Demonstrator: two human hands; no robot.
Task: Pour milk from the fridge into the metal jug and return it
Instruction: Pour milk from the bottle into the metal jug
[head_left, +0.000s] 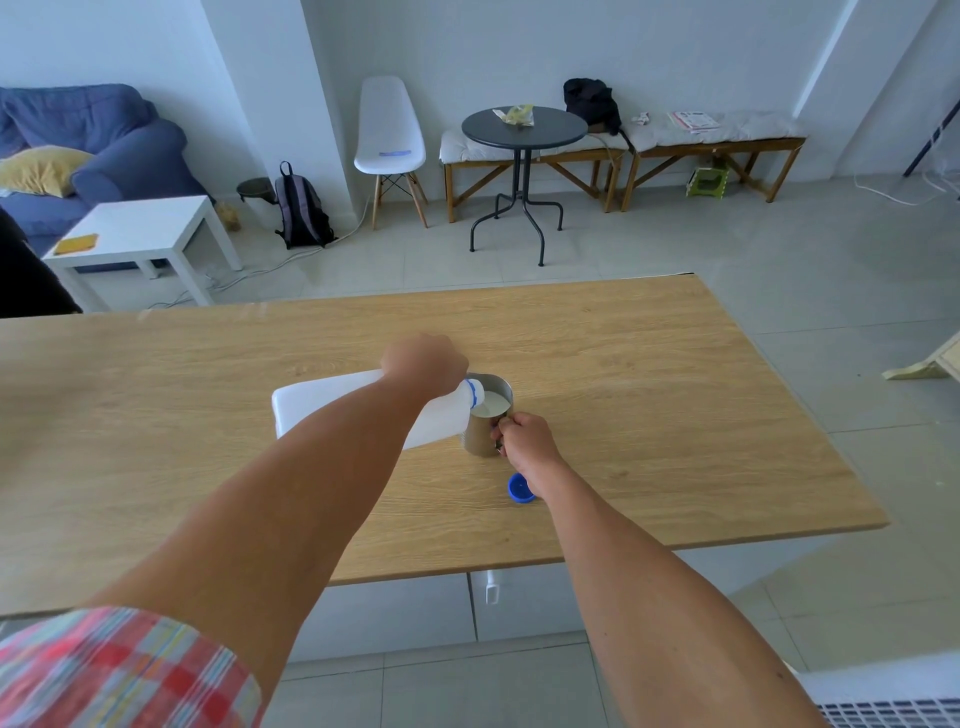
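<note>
The pour is under way. The left hand (425, 364) grips the white milk bottle (332, 410) near its neck, tipped almost flat, its mouth over the rim of the metal jug (485, 428) on the wooden counter (649, 415). The right hand (524, 441) curls round the jug's handle, steadying it. Milk already shows inside. Next, I judge, comes righting the bottle and refitting the blue cap (519, 489) lying beside the right wrist.
</note>
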